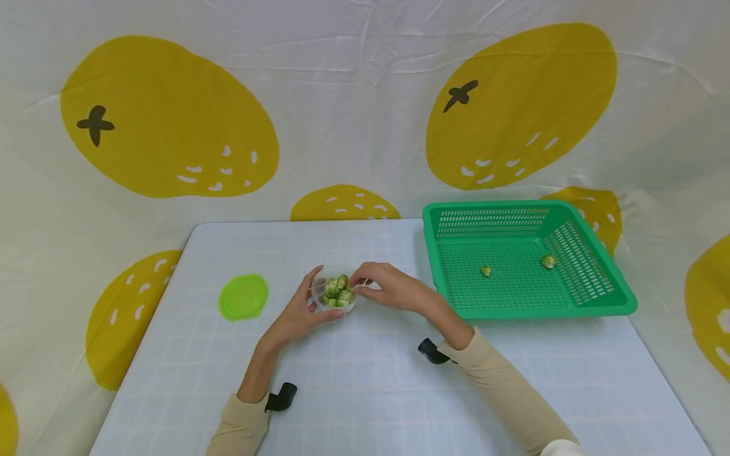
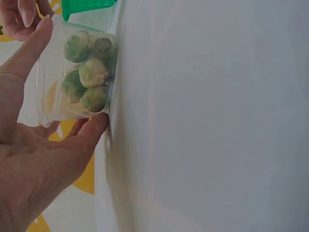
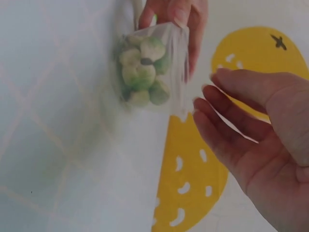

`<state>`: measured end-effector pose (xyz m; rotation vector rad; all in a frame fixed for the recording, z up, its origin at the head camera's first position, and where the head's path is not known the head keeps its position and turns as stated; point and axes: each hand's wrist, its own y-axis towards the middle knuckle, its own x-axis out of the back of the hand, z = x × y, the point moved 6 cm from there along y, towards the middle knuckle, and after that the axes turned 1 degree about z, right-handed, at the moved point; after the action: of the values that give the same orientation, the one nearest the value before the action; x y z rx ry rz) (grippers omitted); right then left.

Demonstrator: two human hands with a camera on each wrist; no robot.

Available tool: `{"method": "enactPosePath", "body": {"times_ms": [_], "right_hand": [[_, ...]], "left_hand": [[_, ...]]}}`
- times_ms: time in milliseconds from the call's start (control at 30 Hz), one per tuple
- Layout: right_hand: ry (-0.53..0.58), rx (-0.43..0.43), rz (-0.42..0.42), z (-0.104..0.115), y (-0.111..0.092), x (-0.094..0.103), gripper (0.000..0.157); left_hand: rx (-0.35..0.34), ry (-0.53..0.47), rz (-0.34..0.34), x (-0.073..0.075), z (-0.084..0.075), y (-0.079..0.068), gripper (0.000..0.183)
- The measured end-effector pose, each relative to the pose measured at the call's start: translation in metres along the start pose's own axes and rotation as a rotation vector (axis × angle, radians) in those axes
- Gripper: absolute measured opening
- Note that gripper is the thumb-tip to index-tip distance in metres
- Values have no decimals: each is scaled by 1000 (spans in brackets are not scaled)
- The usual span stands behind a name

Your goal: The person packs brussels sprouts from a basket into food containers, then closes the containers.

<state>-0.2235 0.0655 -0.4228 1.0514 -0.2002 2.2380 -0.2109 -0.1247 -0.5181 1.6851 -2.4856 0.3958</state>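
Note:
My left hand (image 1: 298,318) grips a clear plastic tub (image 2: 57,104) from its left side, thumb and fingers around it. The tub stands on the table, with several green Brussels sprouts (image 1: 333,289) inside. Above the tub's right edge is my right hand (image 1: 392,288), its fingers loosely bent. The right wrist view shows the thumb and fingertips (image 3: 203,118) apart beside the tub's mouth, with nothing visible between them.
A green plastic basket (image 1: 536,313) stands at the right, with one small Brussels sprout (image 1: 486,271) and another sprout (image 1: 549,261) on its floor. Left of the tub lies a lime-green lid (image 1: 243,297). A patterned cloth (image 1: 353,126) hangs behind the table (image 1: 365,392).

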Motion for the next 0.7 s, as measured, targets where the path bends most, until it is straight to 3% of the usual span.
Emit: {"method": "enactPosePath", "body": {"times_ms": [700], "right_hand": [[-94,-27,-186,-6,-40,54,18]], "left_hand": [[6,-16,-1,0,2,1,111]]}}
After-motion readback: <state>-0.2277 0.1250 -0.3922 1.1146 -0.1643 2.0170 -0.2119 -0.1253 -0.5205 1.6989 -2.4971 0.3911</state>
